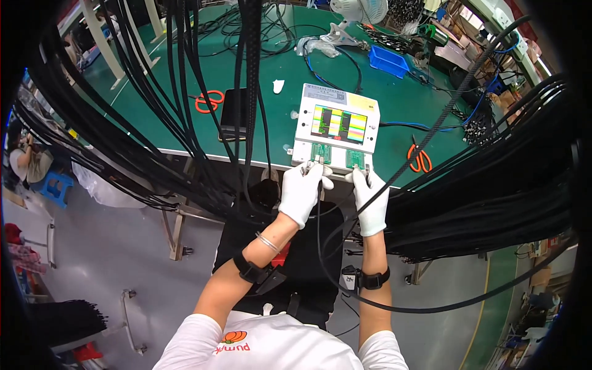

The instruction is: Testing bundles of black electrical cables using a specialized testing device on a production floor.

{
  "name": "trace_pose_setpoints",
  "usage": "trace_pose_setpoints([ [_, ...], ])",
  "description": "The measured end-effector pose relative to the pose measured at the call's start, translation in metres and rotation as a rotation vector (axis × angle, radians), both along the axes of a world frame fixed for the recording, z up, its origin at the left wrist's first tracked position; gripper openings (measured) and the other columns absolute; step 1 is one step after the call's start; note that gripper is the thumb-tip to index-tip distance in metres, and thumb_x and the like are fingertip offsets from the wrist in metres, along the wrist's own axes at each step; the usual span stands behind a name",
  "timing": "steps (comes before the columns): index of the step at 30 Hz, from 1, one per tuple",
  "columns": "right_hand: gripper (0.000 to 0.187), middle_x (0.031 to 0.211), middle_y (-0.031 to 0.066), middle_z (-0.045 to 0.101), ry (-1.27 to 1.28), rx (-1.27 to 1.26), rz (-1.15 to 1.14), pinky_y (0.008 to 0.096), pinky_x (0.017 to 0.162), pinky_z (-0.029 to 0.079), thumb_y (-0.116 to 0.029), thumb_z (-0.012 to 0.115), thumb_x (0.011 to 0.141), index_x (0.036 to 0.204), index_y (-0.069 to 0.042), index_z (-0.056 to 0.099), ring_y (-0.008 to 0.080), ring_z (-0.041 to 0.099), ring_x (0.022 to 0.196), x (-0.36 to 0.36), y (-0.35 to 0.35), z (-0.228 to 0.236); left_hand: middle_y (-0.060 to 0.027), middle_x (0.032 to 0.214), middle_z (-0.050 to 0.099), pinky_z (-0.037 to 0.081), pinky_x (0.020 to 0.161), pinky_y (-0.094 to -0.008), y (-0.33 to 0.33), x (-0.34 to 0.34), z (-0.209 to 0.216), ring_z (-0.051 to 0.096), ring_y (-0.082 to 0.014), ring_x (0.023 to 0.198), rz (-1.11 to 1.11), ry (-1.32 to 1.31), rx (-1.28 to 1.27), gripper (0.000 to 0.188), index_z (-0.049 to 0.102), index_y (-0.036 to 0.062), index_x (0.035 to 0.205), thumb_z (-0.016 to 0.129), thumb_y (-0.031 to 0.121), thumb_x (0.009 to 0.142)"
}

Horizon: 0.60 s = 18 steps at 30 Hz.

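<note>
Head view. A white, box-shaped tester (336, 126) sits at the near edge of a green matte bench (259, 80). Its top carries a flat screen of coloured stripes, and two green circuit sockets are set into its front ledge.

Left hand (301, 192), in a white knit glove, is closed around a small metal cable plug (308, 166) held at the left socket (320, 152); whether the plug is seated cannot be told. Right hand (370, 200), likewise gloved, is pinched narrow on a second plug (364, 169) at the right socket (355, 158). A thin black cable (320, 246) loops down from the hands across the person's lap. Both wrists carry black straps.

Thick bundles of black cable (493, 197) hang at the person's right, with more glossy black cords (185, 111) draped at the left.

On the bench: two pairs of orange-handled scissors (209, 100) (421, 159), a flat black rectangular device (234, 114), a blue plastic bin (388, 60) and a white fan (351, 15).
</note>
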State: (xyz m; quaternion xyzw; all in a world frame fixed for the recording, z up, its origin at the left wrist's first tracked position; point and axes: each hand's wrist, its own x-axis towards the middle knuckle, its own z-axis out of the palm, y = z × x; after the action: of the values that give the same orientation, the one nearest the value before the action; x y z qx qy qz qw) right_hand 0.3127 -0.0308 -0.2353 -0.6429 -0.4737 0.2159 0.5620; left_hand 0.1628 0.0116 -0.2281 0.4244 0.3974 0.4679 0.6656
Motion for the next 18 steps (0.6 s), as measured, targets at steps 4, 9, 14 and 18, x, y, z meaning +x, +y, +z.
trace_pose_setpoints([
  [4, 0.022, 0.059, -0.0018, 0.052, 0.143, -0.136, 0.027, 0.0254, 0.048, 0.034, -0.017, 0.059, 0.094, 0.084, 0.001, 0.068, 0.0051, 0.042, 0.053, -0.012, -0.012, 0.013, 0.0001, 0.058, 0.059, 0.032, 0.046, -0.0217, -0.012, -0.001, -0.002, 0.043, -0.0034, 0.048, 0.021, 0.019, 0.015, 0.027, 0.067, 0.0002, 0.085, 0.052, 0.019, 0.097],
  [9, 0.019, 0.065, 0.0057, 0.061, -0.187, -0.055, -0.028, 0.0313, 0.056, 0.044, -0.015, 0.056, 0.095, 0.092, 0.002, 0.064, 0.0127, 0.053, 0.056, -0.023, -0.034, 0.003, -0.0005, 0.057, 0.058, 0.021, 0.038, -0.0200, -0.029, -0.007, -0.006, 0.032, -0.0009, 0.040, 0.004, 0.068, 0.100, 0.027, 0.067, 0.0021, 0.090, 0.051, 0.022, 0.099],
  [14, 0.027, 0.059, 0.0035, 0.055, -0.224, -0.037, -0.088, 0.0323, 0.050, 0.040, -0.019, 0.049, 0.100, 0.092, 0.002, 0.063, 0.0116, 0.049, 0.050, -0.017, -0.041, 0.009, -0.0027, 0.057, 0.059, 0.021, 0.038, -0.0204, -0.016, -0.014, -0.005, 0.030, -0.0014, 0.040, -0.054, 0.003, 0.004, 0.027, 0.067, 0.0021, 0.094, 0.050, 0.022, 0.099],
  [18, 0.029, 0.057, -0.0006, 0.048, 0.125, -0.144, 0.081, 0.0279, 0.046, 0.035, -0.022, 0.047, 0.101, 0.094, 0.001, 0.063, 0.0082, 0.043, 0.048, -0.002, -0.040, 0.010, -0.0045, 0.057, 0.061, 0.020, 0.038, -0.0207, -0.015, -0.008, -0.008, 0.030, -0.0014, 0.039, -0.075, -0.032, 0.049, 0.026, 0.066, 0.0015, 0.094, 0.050, 0.022, 0.099],
])
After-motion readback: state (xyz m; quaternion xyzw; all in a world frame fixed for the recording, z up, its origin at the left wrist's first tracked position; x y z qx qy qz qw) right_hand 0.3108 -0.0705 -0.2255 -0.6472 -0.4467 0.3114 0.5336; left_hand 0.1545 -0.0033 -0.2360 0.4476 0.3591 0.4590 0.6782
